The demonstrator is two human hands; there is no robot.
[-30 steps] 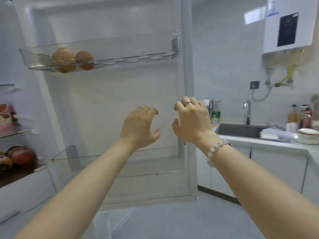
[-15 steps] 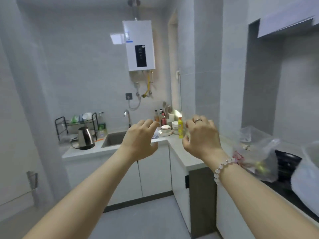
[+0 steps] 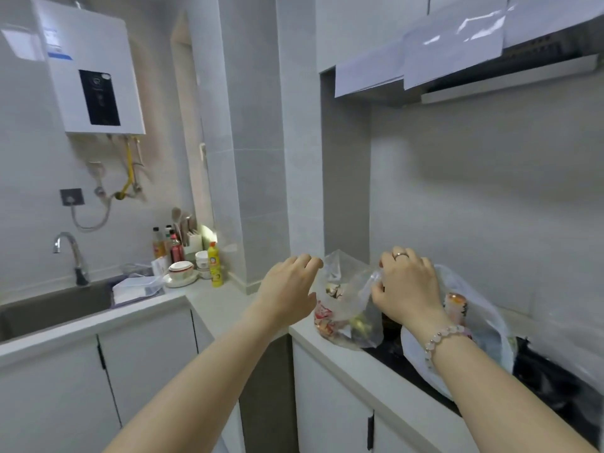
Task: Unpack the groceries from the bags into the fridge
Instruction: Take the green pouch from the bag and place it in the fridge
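Note:
A clear plastic bag (image 3: pixel 346 308) with packaged groceries inside stands on the counter (image 3: pixel 225 308) at the edge of a black hob (image 3: pixel 387 354). My right hand (image 3: pixel 408 289) is over the bag's right rim, and its curled fingers and thumb pinch the plastic. My left hand (image 3: pixel 287 289) hovers just left of the bag with its fingers relaxed and holds nothing. Behind my right wrist lies a second, whitish bag (image 3: pixel 487 325), in which an orange-topped package (image 3: pixel 456 305) shows. The fridge is out of view.
A yellow bottle (image 3: pixel 215 264), bowls (image 3: pixel 181 271) and sauce bottles crowd the counter corner. The sink (image 3: pixel 49 308) with its tap is at left, under a wall water heater (image 3: pixel 91 70). A range hood (image 3: pixel 490 70) hangs over the hob.
The view has swung right from the open fridge door, past the sink, to the counter. Both empty hands have come to the clear bag, and the right one has taken hold of its rim.

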